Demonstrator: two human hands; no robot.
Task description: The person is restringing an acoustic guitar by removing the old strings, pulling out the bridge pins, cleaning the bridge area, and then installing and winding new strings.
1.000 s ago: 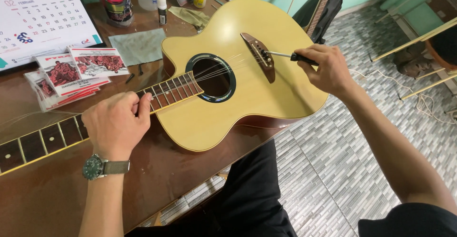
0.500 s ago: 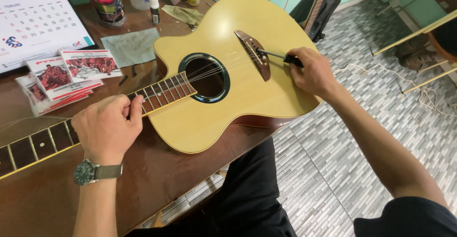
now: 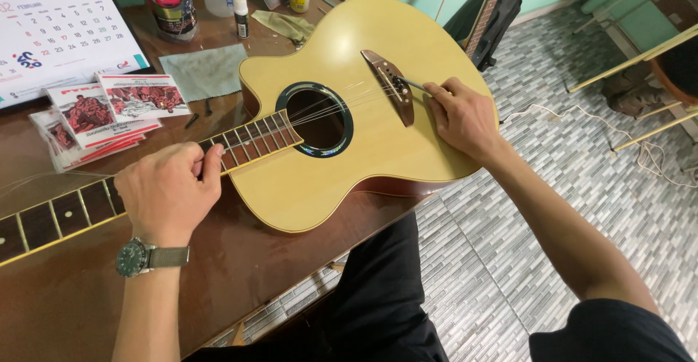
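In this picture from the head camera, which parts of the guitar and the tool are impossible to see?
- Head view: the guitar headstock is cut off by the left edge.
- The tool handle is hidden inside the right hand; only a thin shaft shows near the bridge.
- The left hand covers part of the neck.
- The tool's tip is too small to identify.

Guitar (image 3: pixel 349 151) flat on table (image 3: pixel 240 260) — string packets (image 3: pixel 102 115) left of body, bottles (image 3: pixel 240 9) & cloth (image 3: pixel 203 71) behind.

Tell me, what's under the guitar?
The guitar lies flat on a brown wooden table. Its round end sticks out past the table edge, above the grey tiled floor. The left hand covers part of the neck. The tabletop beneath the body is hidden.
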